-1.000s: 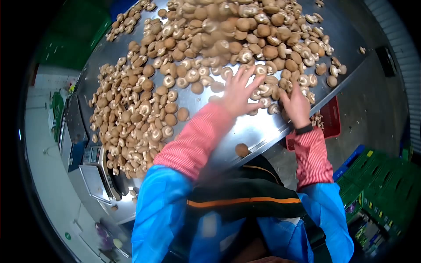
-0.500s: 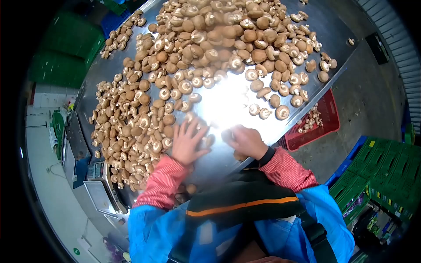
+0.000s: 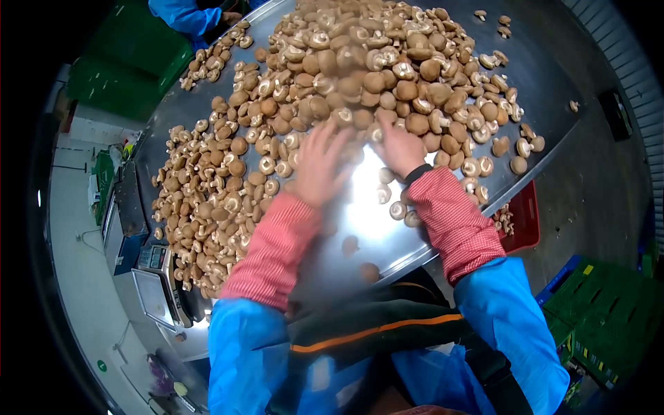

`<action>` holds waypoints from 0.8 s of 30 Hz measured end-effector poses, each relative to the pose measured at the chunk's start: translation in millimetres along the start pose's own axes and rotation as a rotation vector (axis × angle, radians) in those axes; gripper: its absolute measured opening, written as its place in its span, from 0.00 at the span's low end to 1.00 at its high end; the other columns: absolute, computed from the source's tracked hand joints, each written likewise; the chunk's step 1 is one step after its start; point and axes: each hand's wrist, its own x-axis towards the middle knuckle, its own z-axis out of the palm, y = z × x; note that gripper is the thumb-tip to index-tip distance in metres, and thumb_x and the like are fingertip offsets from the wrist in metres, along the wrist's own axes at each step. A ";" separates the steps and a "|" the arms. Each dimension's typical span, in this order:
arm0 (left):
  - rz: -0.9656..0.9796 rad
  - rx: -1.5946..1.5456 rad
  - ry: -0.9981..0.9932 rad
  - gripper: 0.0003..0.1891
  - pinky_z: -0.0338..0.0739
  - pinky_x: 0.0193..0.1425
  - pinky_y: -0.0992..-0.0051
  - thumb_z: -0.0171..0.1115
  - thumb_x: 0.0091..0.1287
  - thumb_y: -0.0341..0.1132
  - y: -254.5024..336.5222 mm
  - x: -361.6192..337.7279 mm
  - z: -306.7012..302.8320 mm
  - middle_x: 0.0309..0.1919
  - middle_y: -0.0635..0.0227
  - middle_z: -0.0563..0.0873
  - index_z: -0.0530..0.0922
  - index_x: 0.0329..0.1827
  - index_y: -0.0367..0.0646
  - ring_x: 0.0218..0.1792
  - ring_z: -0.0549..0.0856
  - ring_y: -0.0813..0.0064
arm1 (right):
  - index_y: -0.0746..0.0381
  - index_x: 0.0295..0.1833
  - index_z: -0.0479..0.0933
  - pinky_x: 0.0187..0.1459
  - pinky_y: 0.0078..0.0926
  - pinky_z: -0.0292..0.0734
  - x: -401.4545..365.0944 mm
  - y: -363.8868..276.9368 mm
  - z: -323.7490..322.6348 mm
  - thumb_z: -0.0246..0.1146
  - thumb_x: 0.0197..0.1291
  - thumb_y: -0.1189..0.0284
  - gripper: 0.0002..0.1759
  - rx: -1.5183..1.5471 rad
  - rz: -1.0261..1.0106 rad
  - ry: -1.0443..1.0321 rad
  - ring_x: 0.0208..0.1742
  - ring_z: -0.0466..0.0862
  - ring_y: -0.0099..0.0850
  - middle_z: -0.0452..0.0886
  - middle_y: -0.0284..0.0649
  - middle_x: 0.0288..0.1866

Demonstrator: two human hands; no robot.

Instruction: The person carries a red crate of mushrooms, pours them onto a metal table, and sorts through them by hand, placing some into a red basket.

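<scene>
1. The left hand [image 3: 319,162] lies flat on the near edge of the mushroom heap [image 3: 360,62], its fingers [image 3: 337,138] spread wide and gripping nothing.
2. The right hand [image 3: 400,146] is just beside it, to the right, and also rests on the heap's near edge. Its fingers curl down among the caps. Whether they are closed on a mushroom cannot be told, because the caps hide the tips.
3. The heap covers the far and left parts of the steel desk [image 3: 366,214]. A bare, shiny patch lies near the person, between the two red sleeves.
4. Two loose mushrooms, one [image 3: 351,244] and another [image 3: 369,271], lie on that bare patch close to the near rim. They look the likeliest to be lost, since a forearm brushing them could roll them over the rim and onto the person's lap.
5. On the right, a single mushroom [image 3: 519,164] lies very near the desk's right rim, above a red crate [image 3: 529,207] that has a few mushrooms in it. A sideways push through the heap could knock caps off there, and some might miss the crate.
6. Pressing flat on the heap may bruise caps or snap stems, because they lie loosely piled.
7. A weighing scale [image 3: 155,277] stands just beyond the desk's near-left rim, and mushrooms crowd that rim.
8. A co-worker's blue sleeve [image 3: 183,14] shows at the far left corner, well apart from both hands.
</scene>
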 end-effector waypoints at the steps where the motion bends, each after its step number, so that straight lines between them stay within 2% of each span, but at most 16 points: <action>1: -0.062 0.058 -0.024 0.40 0.63 0.77 0.48 0.74 0.59 0.43 -1.3 16.5 15.4 0.78 0.55 0.66 0.70 0.76 0.51 0.77 0.64 0.46 | 0.53 0.73 0.61 0.36 0.50 0.82 -4.1 -2.4 11.3 0.64 0.64 0.60 0.34 -0.029 -0.050 0.006 0.40 0.88 0.53 0.85 0.54 0.44; 2: -0.122 0.089 -0.062 0.39 0.62 0.76 0.47 0.75 0.59 0.43 2.9 30.2 21.8 0.79 0.55 0.65 0.71 0.75 0.52 0.78 0.62 0.46 | 0.53 0.74 0.61 0.35 0.50 0.82 -11.4 -4.9 18.5 0.64 0.64 0.60 0.35 -0.058 -0.100 0.012 0.39 0.88 0.53 0.85 0.54 0.44; 3: -0.101 0.165 -0.095 0.37 0.64 0.76 0.48 0.74 0.58 0.43 2.6 32.9 23.6 0.79 0.55 0.64 0.73 0.74 0.52 0.78 0.63 0.47 | 0.53 0.78 0.58 0.34 0.49 0.83 -20.1 -8.0 20.9 0.64 0.65 0.62 0.38 -0.112 -0.102 -0.017 0.37 0.88 0.51 0.83 0.53 0.45; 4: -0.080 0.240 -0.128 0.36 0.65 0.75 0.49 0.74 0.58 0.43 2.0 33.4 26.1 0.79 0.55 0.64 0.74 0.72 0.52 0.78 0.63 0.47 | 0.52 0.78 0.60 0.33 0.47 0.82 -30.9 -6.9 21.6 0.64 0.65 0.64 0.37 0.018 -0.140 -0.007 0.36 0.88 0.49 0.83 0.50 0.43; 7: -0.089 0.102 -0.080 0.32 0.72 0.71 0.52 0.75 0.59 0.43 -8.2 -17.7 43.8 0.78 0.52 0.65 0.77 0.68 0.52 0.74 0.69 0.45 | 0.52 0.74 0.66 0.32 0.47 0.82 -74.3 -13.1 17.2 0.63 0.65 0.64 0.32 0.051 -0.204 -0.068 0.35 0.88 0.46 0.84 0.45 0.43; 8: -0.139 0.097 -0.080 0.32 0.72 0.71 0.52 0.75 0.59 0.43 -7.7 -37.6 35.7 0.77 0.51 0.66 0.77 0.68 0.52 0.73 0.70 0.45 | 0.53 0.71 0.69 0.32 0.47 0.82 -90.8 -16.7 19.6 0.63 0.65 0.64 0.29 0.092 -0.260 -0.064 0.35 0.88 0.45 0.84 0.43 0.43; 10: -0.258 0.074 -0.081 0.31 0.72 0.71 0.52 0.75 0.60 0.43 2.6 -84.6 17.9 0.76 0.49 0.66 0.77 0.68 0.52 0.71 0.72 0.44 | 0.50 0.71 0.71 0.32 0.45 0.80 -121.6 -22.9 27.9 0.63 0.67 0.62 0.27 -0.062 -0.388 -0.096 0.32 0.86 0.46 0.85 0.43 0.42; 11: -0.353 0.060 -0.125 0.30 0.72 0.70 0.50 0.73 0.61 0.42 6.6 -101.7 6.3 0.76 0.50 0.66 0.77 0.67 0.52 0.69 0.73 0.44 | 0.53 0.64 0.76 0.34 0.43 0.81 -132.2 -26.4 29.9 0.65 0.66 0.61 0.23 -0.033 -0.449 -0.064 0.35 0.86 0.45 0.85 0.41 0.43; 13: -0.507 0.048 -0.132 0.28 0.73 0.68 0.51 0.73 0.62 0.43 13.2 -127.5 -9.7 0.74 0.50 0.69 0.78 0.66 0.51 0.67 0.75 0.45 | 0.55 0.62 0.77 0.35 0.41 0.81 -149.8 -30.3 17.5 0.66 0.65 0.61 0.22 0.178 -0.466 -0.065 0.37 0.86 0.44 0.85 0.42 0.43; 15: -0.491 0.016 -0.106 0.23 0.75 0.66 0.56 0.72 0.63 0.39 -1.2 -156.5 -14.4 0.68 0.51 0.74 0.81 0.61 0.48 0.63 0.78 0.47 | 0.58 0.57 0.80 0.37 0.40 0.81 -157.2 -25.7 11.7 0.67 0.65 0.61 0.19 0.350 -0.461 -0.109 0.39 0.86 0.44 0.84 0.43 0.42; 17: -0.475 -0.006 -0.096 0.15 0.76 0.64 0.57 0.70 0.64 0.33 0.7 -191.4 -24.4 0.63 0.55 0.78 0.83 0.54 0.45 0.60 0.80 0.48 | 0.58 0.56 0.80 0.39 0.40 0.82 -163.7 -22.3 14.3 0.67 0.64 0.63 0.18 0.337 -0.447 -0.128 0.42 0.87 0.43 0.85 0.43 0.44; 19: -0.473 0.022 -0.073 0.14 0.76 0.63 0.56 0.69 0.63 0.31 5.7 -203.4 -32.3 0.61 0.57 0.79 0.83 0.52 0.45 0.59 0.80 0.49 | 0.59 0.54 0.81 0.42 0.40 0.83 -158.0 -19.1 16.8 0.67 0.63 0.65 0.17 0.312 -0.427 -0.127 0.44 0.87 0.43 0.85 0.43 0.46; 20: -0.471 0.036 -0.062 0.14 0.76 0.62 0.56 0.69 0.63 0.30 9.4 -207.3 -35.6 0.61 0.58 0.80 0.83 0.52 0.44 0.58 0.81 0.49 | 0.59 0.56 0.79 0.35 0.41 0.79 -149.4 -18.2 22.9 0.69 0.64 0.63 0.18 0.289 -0.406 -0.062 0.37 0.85 0.45 0.83 0.43 0.39; 22: -0.521 0.021 0.052 0.16 0.76 0.60 0.58 0.66 0.62 0.27 11.7 -215.8 -35.0 0.59 0.60 0.81 0.82 0.53 0.47 0.56 0.81 0.51 | 0.59 0.59 0.77 0.33 0.40 0.79 -131.5 -28.4 18.3 0.70 0.62 0.64 0.21 0.269 -0.501 0.113 0.36 0.85 0.44 0.82 0.43 0.38; 24: -0.600 0.122 0.036 0.19 0.75 0.62 0.57 0.66 0.62 0.28 6.7 -225.4 -36.5 0.61 0.58 0.80 0.81 0.57 0.49 0.59 0.80 0.50 | 0.58 0.56 0.77 0.32 0.40 0.79 -116.3 -40.4 24.2 0.70 0.61 0.64 0.20 0.099 -0.485 0.011 0.36 0.85 0.44 0.81 0.43 0.37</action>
